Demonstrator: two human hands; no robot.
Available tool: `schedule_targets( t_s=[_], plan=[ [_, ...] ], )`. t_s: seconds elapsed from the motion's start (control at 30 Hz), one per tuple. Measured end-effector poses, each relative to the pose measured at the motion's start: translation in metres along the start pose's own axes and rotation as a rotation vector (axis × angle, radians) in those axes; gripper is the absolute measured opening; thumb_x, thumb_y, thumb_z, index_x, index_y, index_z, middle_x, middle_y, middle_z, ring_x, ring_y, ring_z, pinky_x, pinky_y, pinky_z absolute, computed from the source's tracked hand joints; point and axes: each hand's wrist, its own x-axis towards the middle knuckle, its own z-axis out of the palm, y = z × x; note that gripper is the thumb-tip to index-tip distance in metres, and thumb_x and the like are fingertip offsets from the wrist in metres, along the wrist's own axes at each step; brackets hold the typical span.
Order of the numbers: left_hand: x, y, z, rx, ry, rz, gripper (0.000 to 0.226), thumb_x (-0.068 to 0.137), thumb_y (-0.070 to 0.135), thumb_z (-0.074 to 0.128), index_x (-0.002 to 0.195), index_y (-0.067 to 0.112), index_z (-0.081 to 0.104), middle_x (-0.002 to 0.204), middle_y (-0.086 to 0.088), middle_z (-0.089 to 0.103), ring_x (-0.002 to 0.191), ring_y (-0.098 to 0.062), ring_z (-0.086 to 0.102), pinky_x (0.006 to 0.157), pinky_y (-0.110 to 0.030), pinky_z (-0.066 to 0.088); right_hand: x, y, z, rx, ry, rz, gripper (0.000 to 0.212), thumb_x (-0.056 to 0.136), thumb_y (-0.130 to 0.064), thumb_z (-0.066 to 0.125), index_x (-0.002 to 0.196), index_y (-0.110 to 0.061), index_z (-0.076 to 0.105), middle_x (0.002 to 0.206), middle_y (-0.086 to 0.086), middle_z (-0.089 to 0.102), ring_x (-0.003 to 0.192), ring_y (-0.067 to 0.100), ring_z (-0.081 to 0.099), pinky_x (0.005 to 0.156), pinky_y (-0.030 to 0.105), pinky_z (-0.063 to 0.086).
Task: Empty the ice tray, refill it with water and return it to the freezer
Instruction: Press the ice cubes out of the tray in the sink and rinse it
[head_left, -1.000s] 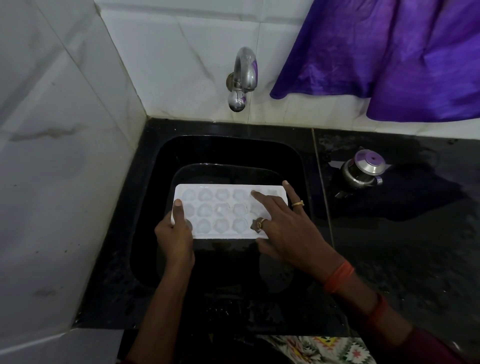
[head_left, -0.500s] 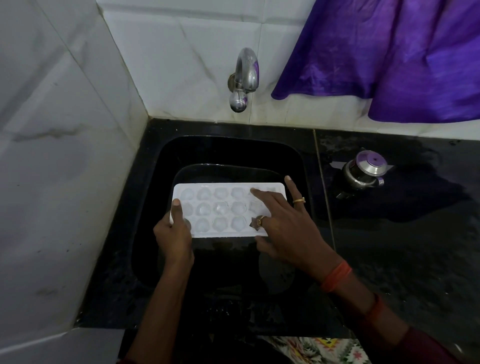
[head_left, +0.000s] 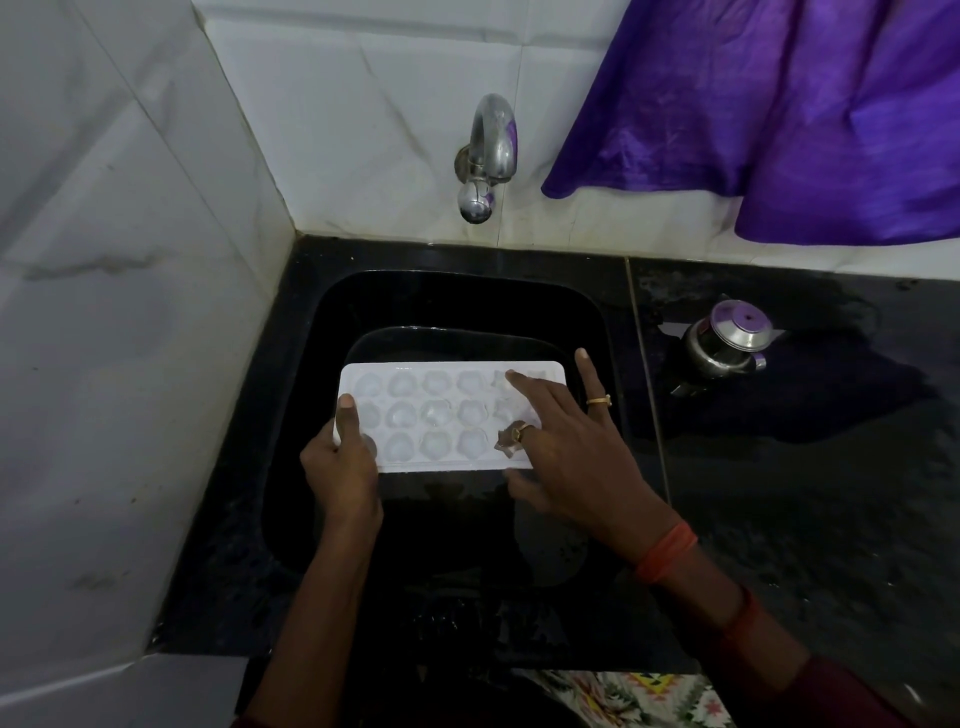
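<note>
— Which step is going on here?

— I'd say the emptying. The left hand (head_left: 340, 467) is gripping the near-left end of the ice tray (head_left: 441, 415), thumb lying on top. The right hand (head_left: 566, 457) is grasping nothing: its fingers are spread straight and the forefinger is pressing a far-right cell. The tray is hovering face up over the black sink (head_left: 457, 306), and its cells are looking frosty and full.

— So what is coming next?

— Probably loosening the cubes and tipping them into the sink, then moving the tray under the tap (head_left: 491, 150), which isn't running.

— And the room?

— A wet black desk (head_left: 805, 519) is carrying a small lidded steel pot (head_left: 727, 338). A purple cloth (head_left: 779, 114) is hanging against white wall tiles (head_left: 104, 312).
</note>
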Motion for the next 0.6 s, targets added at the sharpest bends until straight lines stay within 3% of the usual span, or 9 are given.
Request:
schedule_targets(
  t_s=[0.17, 0.6],
  plan=[
    [-0.0005, -0.0007, 0.0008, -0.003, -0.005, 0.005, 0.052, 0.102, 0.033, 0.056, 0.055, 0.022, 0.036, 0.045, 0.011, 0.031, 0.041, -0.004, 0.026, 0.041, -0.021, 0.026, -0.0023, -0.0020, 0.0011, -0.082, -0.017, -0.057, 0.028, 0.075, -0.044, 0.072, 0.094, -0.024, 0.079, 0.149, 0.016, 0.049, 0.134, 0.027, 0.050, 0.119, 0.066, 0.009],
    [0.0003, -0.0025, -0.0027, 0.009, 0.009, 0.003, 0.052, 0.102, 0.034, 0.057, 0.056, 0.022, 0.038, 0.044, 0.013, 0.033, 0.040, -0.003, 0.029, 0.041, -0.019, 0.030, -0.0045, -0.0030, -0.0011, -0.175, -0.001, -0.058, 0.028, 0.078, -0.047, 0.075, 0.099, -0.029, 0.079, 0.149, 0.016, 0.051, 0.134, 0.032, 0.052, 0.119, 0.068, 0.005]
  ],
)
